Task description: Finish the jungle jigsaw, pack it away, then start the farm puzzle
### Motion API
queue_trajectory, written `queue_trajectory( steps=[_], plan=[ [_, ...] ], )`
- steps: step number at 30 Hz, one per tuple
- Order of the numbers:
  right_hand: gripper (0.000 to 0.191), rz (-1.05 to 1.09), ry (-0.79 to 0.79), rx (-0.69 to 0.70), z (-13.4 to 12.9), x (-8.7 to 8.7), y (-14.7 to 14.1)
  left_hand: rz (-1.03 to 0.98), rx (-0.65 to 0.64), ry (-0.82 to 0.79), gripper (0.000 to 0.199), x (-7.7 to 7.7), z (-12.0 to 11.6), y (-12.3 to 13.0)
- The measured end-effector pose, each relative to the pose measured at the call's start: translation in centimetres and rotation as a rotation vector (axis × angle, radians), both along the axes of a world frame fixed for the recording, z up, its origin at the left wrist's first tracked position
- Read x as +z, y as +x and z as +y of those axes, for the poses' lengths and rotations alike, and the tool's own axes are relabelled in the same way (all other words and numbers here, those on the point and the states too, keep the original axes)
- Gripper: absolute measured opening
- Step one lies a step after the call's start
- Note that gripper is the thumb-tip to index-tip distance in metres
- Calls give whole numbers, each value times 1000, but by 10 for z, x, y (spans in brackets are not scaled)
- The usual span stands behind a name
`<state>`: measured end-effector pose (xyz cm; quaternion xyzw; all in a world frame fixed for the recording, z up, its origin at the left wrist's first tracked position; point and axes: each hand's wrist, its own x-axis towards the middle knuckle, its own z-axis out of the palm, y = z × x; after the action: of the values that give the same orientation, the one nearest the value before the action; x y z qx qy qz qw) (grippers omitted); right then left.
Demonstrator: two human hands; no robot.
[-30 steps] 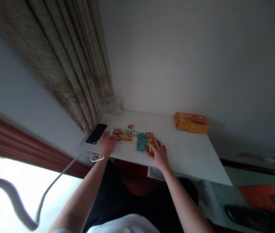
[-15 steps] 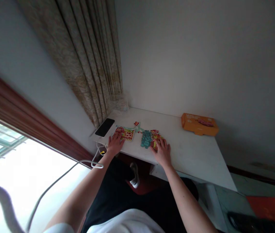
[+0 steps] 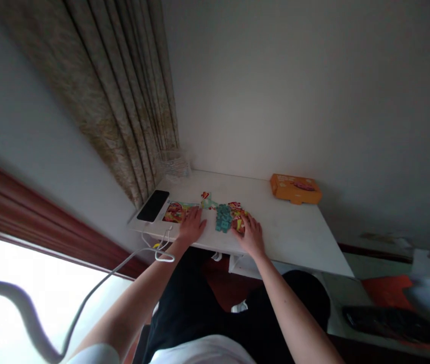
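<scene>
My left hand (image 3: 192, 227) lies with its fingers spread over the right part of a colourful picture card (image 3: 173, 212) on the white table. To its right, a cluster of teal pieces that look like jigsaw pieces (image 3: 223, 218), apparently face down, sits between my hands. My right hand (image 3: 252, 237) rests, fingers apart, on brightly printed pieces (image 3: 236, 224) in red and yellow beside the teal ones. Its fingers partly hide them. A few pale green and red pieces (image 3: 207, 200) lie behind the cluster.
A black phone (image 3: 153, 206) lies left of the card. Behind it stands a clear container (image 3: 175, 166) by the curtain (image 3: 124, 116). An orange box (image 3: 295, 189) is at the table's back right. A white cable (image 3: 163, 247) hangs near the front left edge.
My left hand has slid rightward across the picture card, uncovering its left part. My right hand stays over the printed pieces. The whole view has shifted slightly.
</scene>
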<state>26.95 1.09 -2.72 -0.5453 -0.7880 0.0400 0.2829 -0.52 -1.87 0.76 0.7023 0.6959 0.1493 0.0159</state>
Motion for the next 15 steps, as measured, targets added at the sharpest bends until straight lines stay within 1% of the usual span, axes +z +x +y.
queue_trajectory(
  steps=[4,6,8,10,12,15],
  plan=[
    [72,32,-23,-18,5,-3,3,-24,-150,-57,65,-1,14,36],
    [74,51,-47,-35,12,-3,7,-57,-199,-79,71,-2,22,47],
    [74,51,-71,-30,21,0,12,-86,-241,-104,79,0,34,51],
    [69,23,-85,20,30,6,15,-103,-294,-153,90,5,49,50],
    [62,-34,-84,88,39,13,16,-97,-342,-239,98,14,66,47],
    [60,-135,-75,176,46,21,12,-28,-355,-376,106,28,87,46]
  ],
)
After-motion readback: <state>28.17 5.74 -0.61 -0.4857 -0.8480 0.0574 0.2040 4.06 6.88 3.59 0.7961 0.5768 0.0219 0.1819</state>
